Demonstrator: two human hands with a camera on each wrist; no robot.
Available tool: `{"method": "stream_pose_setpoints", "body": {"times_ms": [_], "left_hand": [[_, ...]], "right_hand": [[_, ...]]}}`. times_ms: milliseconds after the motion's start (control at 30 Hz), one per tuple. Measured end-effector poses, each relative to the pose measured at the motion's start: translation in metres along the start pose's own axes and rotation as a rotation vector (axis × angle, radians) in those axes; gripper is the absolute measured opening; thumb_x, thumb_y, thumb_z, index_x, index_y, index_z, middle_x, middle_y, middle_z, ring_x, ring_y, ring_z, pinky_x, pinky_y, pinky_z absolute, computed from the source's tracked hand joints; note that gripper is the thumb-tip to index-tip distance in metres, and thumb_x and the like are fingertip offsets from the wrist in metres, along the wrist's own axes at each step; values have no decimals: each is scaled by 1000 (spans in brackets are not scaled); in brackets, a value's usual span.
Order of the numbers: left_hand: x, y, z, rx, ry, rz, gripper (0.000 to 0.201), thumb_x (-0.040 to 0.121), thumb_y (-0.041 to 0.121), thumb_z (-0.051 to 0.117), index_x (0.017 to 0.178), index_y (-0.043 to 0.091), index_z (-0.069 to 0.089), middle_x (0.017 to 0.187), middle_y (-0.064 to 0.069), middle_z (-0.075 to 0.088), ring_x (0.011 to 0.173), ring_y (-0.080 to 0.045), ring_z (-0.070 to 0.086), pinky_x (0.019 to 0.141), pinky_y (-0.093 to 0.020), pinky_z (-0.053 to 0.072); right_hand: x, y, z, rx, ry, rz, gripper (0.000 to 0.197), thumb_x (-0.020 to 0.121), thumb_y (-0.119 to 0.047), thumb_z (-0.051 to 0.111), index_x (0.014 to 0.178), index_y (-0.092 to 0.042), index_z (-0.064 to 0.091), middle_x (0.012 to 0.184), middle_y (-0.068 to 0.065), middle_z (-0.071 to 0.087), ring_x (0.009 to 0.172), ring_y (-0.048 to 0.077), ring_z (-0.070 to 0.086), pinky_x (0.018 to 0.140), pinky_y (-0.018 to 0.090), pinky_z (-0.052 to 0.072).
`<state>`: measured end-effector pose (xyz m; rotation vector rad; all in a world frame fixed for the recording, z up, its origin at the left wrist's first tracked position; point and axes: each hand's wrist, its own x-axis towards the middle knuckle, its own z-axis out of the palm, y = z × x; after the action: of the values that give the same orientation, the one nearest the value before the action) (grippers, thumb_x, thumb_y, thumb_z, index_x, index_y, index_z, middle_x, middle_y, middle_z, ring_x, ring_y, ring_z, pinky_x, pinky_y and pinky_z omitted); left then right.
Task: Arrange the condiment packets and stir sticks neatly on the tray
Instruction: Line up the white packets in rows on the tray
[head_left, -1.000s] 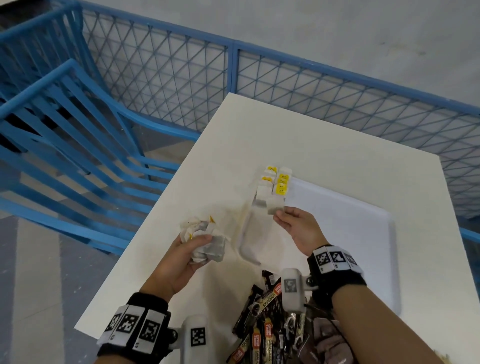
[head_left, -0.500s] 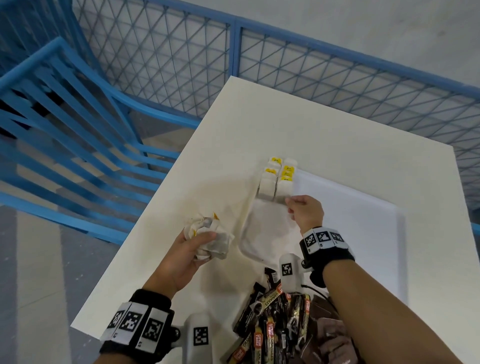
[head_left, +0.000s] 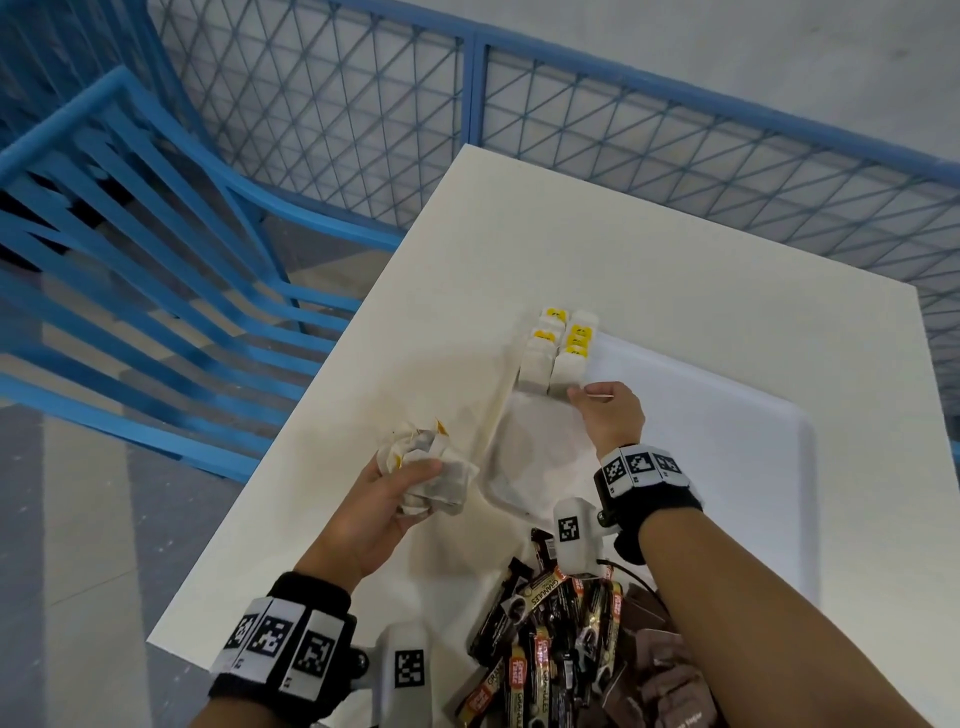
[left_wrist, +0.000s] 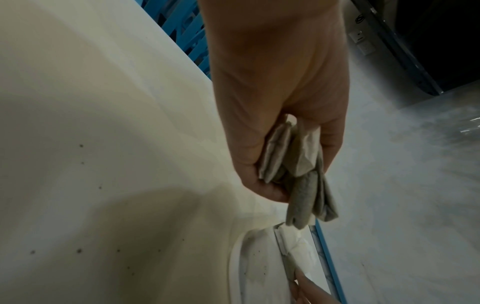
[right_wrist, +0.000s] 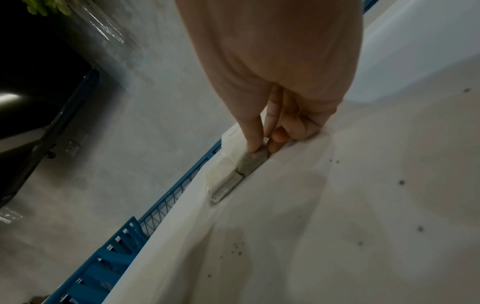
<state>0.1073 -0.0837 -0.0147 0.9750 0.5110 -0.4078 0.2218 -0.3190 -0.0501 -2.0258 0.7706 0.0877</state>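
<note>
Two short rows of white tea-bag packets with yellow tags (head_left: 558, 353) lie at the far left corner of the white tray (head_left: 727, 467). My right hand (head_left: 605, 410) is at the near end of the right row. In the right wrist view its thumb and forefinger (right_wrist: 253, 133) pinch the nearest packet (right_wrist: 250, 162), which rests against the tray. My left hand (head_left: 395, 488) hovers over the table left of the tray and grips a loose bunch of tea-bag packets (head_left: 431, 467), seen hanging from its fingers (left_wrist: 303, 181).
A heap of dark stick packets (head_left: 561, 639) lies at the table's near edge by the tray, with brown packets (head_left: 670, 686) beside it. A blue chair (head_left: 156, 260) stands left of the table. A blue mesh fence (head_left: 623, 130) runs behind it.
My right hand has moved a little right and down to the near end of the right row, setting its packet against the tray. The left hand keeps its bunch in place.
</note>
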Motion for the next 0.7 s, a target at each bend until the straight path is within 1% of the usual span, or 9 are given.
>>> {"method": "stream_pose_setpoints", "body": {"times_ms": [100, 200, 267, 300, 400, 467, 600, 633, 700], "left_hand": [[-1, 0, 3, -17, -19, 8, 31, 78, 3, 62, 106, 17, 61, 89, -2, 64, 74, -10, 66, 56, -22, 53], [-2, 1, 6, -14, -49, 6, 42, 70, 5, 72, 109, 18, 61, 92, -1, 64, 78, -12, 65, 60, -22, 53], [-2, 1, 7, -12, -62, 7, 43, 69, 6, 73, 109, 18, 61, 90, -1, 66, 77, -12, 66, 60, -22, 53], [-2, 1, 8, -12, -68, 10, 43, 68, 6, 73, 109, 18, 61, 89, 0, 67, 77, -12, 66, 60, -22, 53], [-2, 2, 11, -5, -76, 19, 47, 66, 13, 70, 112, 17, 60, 90, -1, 68, 76, -12, 67, 60, -21, 53], [-1, 2, 12, 2, -88, 28, 49, 65, 15, 71, 113, 17, 59, 92, -2, 69, 78, -14, 67, 61, -21, 53], [-4, 3, 14, 23, -136, 32, 44, 69, 21, 72, 111, 17, 59, 88, -3, 70, 75, -14, 67, 61, -21, 54], [-5, 3, 15, 19, -146, 34, 48, 67, 24, 75, 111, 18, 58, 87, -4, 70, 75, -14, 67, 61, -21, 53], [-6, 3, 14, 17, -175, 48, 70, 51, 34, 90, 113, 22, 59, 91, -4, 69, 77, -14, 67, 62, -21, 54]], "right_hand": [[-10, -3, -6, 107, 13, -11, 31, 83, -24, 68, 106, -7, 57, 82, -4, 56, 81, 14, 52, 74, 23, 40], [-31, -9, -11, 125, -76, -82, 14, 85, -21, 64, 96, -14, 59, 74, -9, 55, 71, 11, 52, 68, 22, 43], [-50, -12, -14, 124, -230, -135, 4, 85, -20, 63, 84, -20, 59, 75, -6, 59, 68, 13, 53, 68, 25, 45], [-62, -14, -16, 130, -343, -145, 4, 87, -22, 62, 84, -20, 59, 76, -4, 60, 66, 12, 53, 64, 23, 43], [-95, -19, -19, 161, -711, -123, 16, 91, -26, 56, 98, -12, 61, 81, -3, 62, 64, 9, 52, 56, 19, 38], [-109, -18, -16, 181, -839, -119, 18, 91, -24, 58, 102, -10, 60, 81, -2, 62, 66, 10, 54, 55, 20, 40], [-122, -15, -8, 264, -832, -140, 22, 84, -15, 67, 101, -5, 57, 82, 5, 59, 63, 10, 56, 56, 20, 45], [-124, -15, -7, 309, -819, -123, 20, 83, -12, 67, 99, -5, 57, 81, 6, 58, 60, 10, 56, 56, 19, 46], [-126, -15, -6, 384, -803, -82, 17, 83, -8, 67, 96, -7, 57, 79, 8, 57, 56, 11, 57, 56, 20, 49]]}}
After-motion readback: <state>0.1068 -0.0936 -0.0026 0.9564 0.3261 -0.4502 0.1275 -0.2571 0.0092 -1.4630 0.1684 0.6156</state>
